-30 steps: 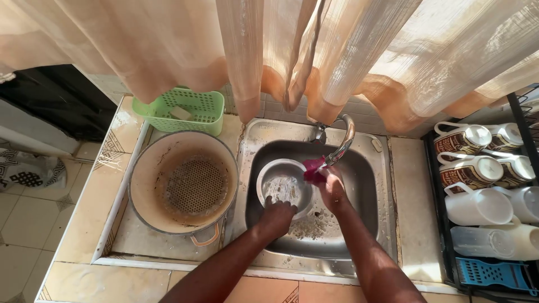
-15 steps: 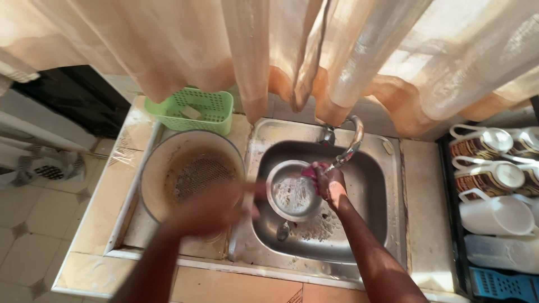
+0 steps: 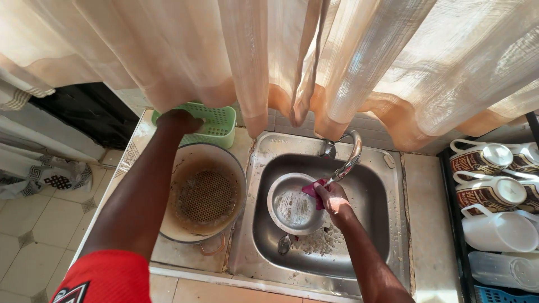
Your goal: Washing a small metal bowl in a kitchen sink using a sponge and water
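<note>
Reaching far left, your left hand (image 3: 178,121) rests on the green basket (image 3: 216,124), grip unclear; your right hand (image 3: 332,199) pinches a pink cloth (image 3: 310,189) at the metal bowl (image 3: 294,203) in the sink (image 3: 269,247), under the tap (image 3: 349,160), handy for rinsing

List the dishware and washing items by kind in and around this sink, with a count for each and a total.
Green basket, left hand on it: 1
Large pot with perforated insert: 1
Metal bowl in the sink: 1
Pink cloth, in right hand: 1
Spoon in the sink: 1
Mugs on the rack, in view: at least 5
Total: at least 10
</note>
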